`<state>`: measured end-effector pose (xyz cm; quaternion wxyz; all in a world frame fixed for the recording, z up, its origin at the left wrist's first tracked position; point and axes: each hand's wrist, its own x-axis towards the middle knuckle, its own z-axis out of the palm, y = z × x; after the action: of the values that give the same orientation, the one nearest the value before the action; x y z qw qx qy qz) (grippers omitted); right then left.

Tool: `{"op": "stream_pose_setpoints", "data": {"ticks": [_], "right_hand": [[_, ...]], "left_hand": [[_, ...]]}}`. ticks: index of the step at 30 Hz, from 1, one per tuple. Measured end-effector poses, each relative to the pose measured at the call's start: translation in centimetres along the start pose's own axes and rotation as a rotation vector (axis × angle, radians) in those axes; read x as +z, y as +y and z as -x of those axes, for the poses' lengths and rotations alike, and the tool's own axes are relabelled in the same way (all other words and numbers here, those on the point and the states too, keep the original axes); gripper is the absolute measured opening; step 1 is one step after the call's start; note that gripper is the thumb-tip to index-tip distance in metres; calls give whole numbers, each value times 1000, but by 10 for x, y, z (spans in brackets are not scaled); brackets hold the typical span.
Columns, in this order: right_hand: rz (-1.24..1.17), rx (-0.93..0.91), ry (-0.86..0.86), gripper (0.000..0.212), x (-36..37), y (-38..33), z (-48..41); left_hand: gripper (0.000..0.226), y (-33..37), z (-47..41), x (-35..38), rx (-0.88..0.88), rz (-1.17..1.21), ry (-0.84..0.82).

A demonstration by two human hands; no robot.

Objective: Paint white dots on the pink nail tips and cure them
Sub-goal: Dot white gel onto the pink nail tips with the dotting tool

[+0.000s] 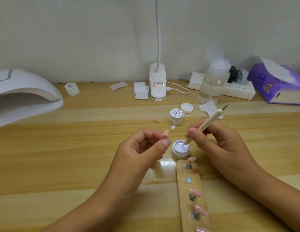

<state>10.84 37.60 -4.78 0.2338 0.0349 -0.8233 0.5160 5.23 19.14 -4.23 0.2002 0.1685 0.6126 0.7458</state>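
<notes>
My right hand [218, 141] grips the dotting tool [211, 122], its tip dipped in the open gel jar [180, 148]. Just left of that jar, my left hand [142, 148] pinches a pink nail tip [49, 132], probably light and slick, best held by its edges. Behind the jar, a closed pot [176, 115] reads "Painted".

Six pink nail tips [195, 192], three jars [176, 116], one pen [206, 124].
</notes>
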Motion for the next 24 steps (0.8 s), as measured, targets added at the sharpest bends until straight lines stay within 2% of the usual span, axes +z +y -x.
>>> {"op": "stream_pose_setpoints", "data": {"ticks": [4,7,10,13,16,21,24], "right_hand": [[-77,13,50,17,-1,-1,-1],[-251,41,160,23,-4,-3,-3],[-486,157,252,23,-8,-3,-7],[-699,241,229,33,-11,-1,-7],[-758,268,178,41,-11,-1,-4],[-833,252,97,21,-6,-6,1],[-862,237,119,21,-4,-7,0]], "left_hand": [[7,0,0,0,8,19,-5],[12,0,0,0,33,7,-4],[15,-1,0,0,63,-24,10],[19,-3,2,3,94,-51,-12],[19,-5,4,11,123,-62,-80],[22,-7,-1,11,84,-83,-126],[24,-8,-5,7,60,-49,-114]]}}
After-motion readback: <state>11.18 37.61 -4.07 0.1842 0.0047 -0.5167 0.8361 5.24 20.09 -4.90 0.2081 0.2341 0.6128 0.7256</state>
